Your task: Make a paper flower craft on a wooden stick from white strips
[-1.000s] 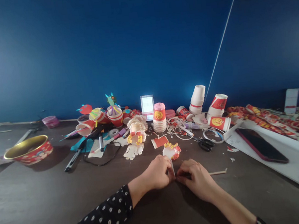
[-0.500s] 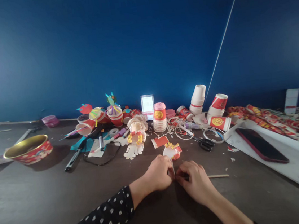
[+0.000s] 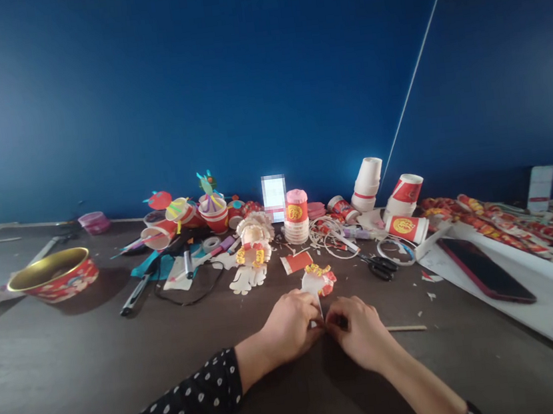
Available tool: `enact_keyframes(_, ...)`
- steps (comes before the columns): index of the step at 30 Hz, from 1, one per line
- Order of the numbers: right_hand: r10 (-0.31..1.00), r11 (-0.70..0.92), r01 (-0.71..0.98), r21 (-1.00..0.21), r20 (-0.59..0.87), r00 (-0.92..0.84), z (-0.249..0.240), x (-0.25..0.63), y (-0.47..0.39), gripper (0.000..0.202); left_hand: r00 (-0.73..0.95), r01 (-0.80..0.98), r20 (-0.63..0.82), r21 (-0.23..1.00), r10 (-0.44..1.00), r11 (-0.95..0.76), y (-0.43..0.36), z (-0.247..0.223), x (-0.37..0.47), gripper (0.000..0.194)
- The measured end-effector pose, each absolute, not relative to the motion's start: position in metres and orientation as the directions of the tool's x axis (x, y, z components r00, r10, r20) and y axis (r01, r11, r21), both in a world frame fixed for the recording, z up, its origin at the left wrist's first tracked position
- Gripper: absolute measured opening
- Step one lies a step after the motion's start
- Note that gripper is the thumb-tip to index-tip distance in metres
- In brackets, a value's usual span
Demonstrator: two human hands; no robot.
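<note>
White paper cutout (image 3: 310,285): we had it just beyond our left hand, ruffled red and yellow trim on its far part, its pale lower edge running down between our two hands.
Left hand (image 3: 291,326): ours came in from the lower left, back upward and knuckles raised, the fingers curled in and pinching the cutout's lower part; the thumb was mostly hidden.
Right hand (image 3: 357,333): it reached in from the lower right, wrist bent toward the left, with thumb and index finger rounded toward each other beside the paper's edge; we could not tell whether they pinched anything.
Thin stick (image 3: 408,328): its pale end jutted out to the right from behind our right hand; the other end was hidden.
Dotted black sleeve (image 3: 180,407): it covered our left forearm to near the wrist, while most of the right forearm showed bare.
Beyond our hands: red paper piece (image 3: 297,262) flat on the dark table (image 3: 125,366), black-handled scissors (image 3: 382,266) to the right.
Change over the last second: our left hand and its cuff had slid slightly lower; the stick's free end had dipped nearer us; the cutout had hardly moved.
</note>
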State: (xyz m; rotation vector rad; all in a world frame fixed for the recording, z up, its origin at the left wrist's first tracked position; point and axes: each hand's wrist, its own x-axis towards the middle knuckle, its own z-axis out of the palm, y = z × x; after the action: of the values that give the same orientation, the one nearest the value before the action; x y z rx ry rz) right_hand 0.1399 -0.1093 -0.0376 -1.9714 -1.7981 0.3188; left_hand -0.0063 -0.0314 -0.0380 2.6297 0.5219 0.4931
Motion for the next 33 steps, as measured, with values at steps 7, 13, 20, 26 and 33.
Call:
enact_keyframes(7, 0.963, 0.014, 0.900, -0.436, 0.249, 0.105, -0.042, 0.138, -0.122, 0.013, 0.845, 0.312, 0.280, 0.435, 0.456, -0.844, -0.037, -0.042, -0.004, 0.010)
enact_keyframes(13, 0.894, 0.192, 0.970, -0.149, 0.435, -0.110, -0.052, 0.134, -0.140, 0.014, 0.827, 0.354, 0.261, 0.449, 0.499, -0.821, -0.040, -0.039, -0.001, 0.008)
enact_keyframes(20, 0.887, 0.159, 0.986, 0.046, 0.432, -0.163, -0.061, 0.124, -0.144, 0.019, 0.842, 0.347, 0.247, 0.432, 0.480, -0.832, -0.040, -0.033, -0.003, 0.012)
enact_keyframes(26, 0.896, 0.134, 0.988, 0.072, 0.418, -0.152, -0.058, 0.120, -0.143, 0.029, 0.859, 0.340, 0.205, 0.458, 0.470, -0.821, -0.035, -0.029, -0.004, 0.009)
enact_keyframes(33, 0.925, 0.109, 0.992, 0.059, 0.358, -0.123, -0.053, 0.119, -0.139, 0.030, 0.841, 0.337, 0.227, 0.493, 0.492, -0.802, -0.033, -0.033, -0.004, 0.005)
